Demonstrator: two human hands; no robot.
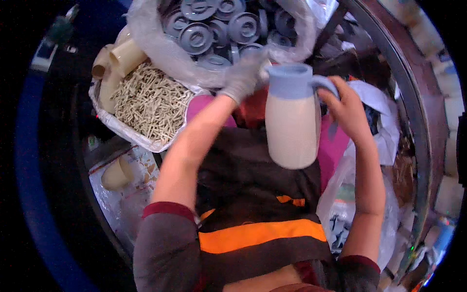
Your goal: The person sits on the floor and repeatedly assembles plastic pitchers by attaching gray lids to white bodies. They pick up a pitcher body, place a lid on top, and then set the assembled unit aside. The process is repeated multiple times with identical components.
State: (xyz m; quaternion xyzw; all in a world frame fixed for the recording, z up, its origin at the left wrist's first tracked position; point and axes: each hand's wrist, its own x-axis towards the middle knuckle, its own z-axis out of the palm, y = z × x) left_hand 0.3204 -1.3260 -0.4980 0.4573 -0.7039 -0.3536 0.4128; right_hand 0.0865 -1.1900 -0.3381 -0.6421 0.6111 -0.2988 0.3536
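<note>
Upright above my lap is a jug (293, 129) with a cream body and a blue-grey collar, spout and handle. My right hand (346, 107), bare, is closed round its handle. My left hand (244, 75) wears a pale glove and is beside the jug's spout. Motion smears its fingers, so whether they touch the spout or hold something is unclear. Just beyond that hand lie many round blue-grey lids (197, 38) in a large clear plastic bag (146, 29).
At the left, a lined container (163, 145) holds a heap of small cream pegs (148, 100) and cream cylindrical pieces (127, 54). Lower left lies a cream cup-like part (117, 174). A clear bag (357, 190) with grey parts is by my right arm. A dark metal rail (418, 97) curves along the right.
</note>
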